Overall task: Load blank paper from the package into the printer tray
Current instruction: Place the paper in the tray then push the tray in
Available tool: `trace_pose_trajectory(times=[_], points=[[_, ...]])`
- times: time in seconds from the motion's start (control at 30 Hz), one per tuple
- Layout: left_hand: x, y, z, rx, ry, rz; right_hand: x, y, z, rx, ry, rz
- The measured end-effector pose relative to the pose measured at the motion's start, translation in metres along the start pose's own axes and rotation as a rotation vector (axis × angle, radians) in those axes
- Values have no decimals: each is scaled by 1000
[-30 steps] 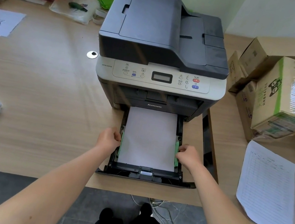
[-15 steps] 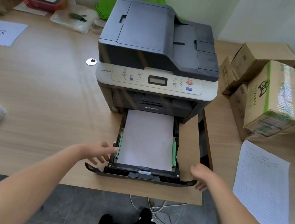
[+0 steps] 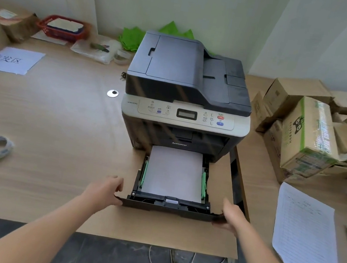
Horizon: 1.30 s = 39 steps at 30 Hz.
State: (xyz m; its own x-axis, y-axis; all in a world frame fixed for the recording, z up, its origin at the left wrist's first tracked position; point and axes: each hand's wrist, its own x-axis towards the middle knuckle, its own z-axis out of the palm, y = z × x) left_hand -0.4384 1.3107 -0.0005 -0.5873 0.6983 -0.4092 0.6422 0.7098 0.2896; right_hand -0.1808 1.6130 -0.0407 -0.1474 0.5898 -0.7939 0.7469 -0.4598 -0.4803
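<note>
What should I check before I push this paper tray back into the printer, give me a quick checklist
1. Paper lies flat in the tray: ok, no curled corner shows.
2. Green side guides sit against the stack's edges: ok on both sides as far as the view shows.
3. Stack height under the fill mark: cannot tell, the mark is not visible.
4. Left hand and right hand grip the tray's front corners evenly: ok.
5. Tray lines up straight with the printer slot: ok, it looks square.
6. Fingers clear of the slot: ok, both hands are at the front end.
</note>
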Motion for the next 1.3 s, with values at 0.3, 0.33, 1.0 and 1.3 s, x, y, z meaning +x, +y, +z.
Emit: trace_pose_trajectory(times=[0.3, 0.33, 1.0, 1.3], points=[[25, 17, -1, -61, 213, -394, -30, -16, 4, -322, -55, -155], [27, 16, -2, -137, 163, -420, -32, -19, 8, -423, -95, -193], [109, 73, -12, 30, 125, -246, 9, -105, 55, -742, 282, -608], [133, 88, -26, -38, 56, -292, 12, -134, 66, -921, 259, -536]])
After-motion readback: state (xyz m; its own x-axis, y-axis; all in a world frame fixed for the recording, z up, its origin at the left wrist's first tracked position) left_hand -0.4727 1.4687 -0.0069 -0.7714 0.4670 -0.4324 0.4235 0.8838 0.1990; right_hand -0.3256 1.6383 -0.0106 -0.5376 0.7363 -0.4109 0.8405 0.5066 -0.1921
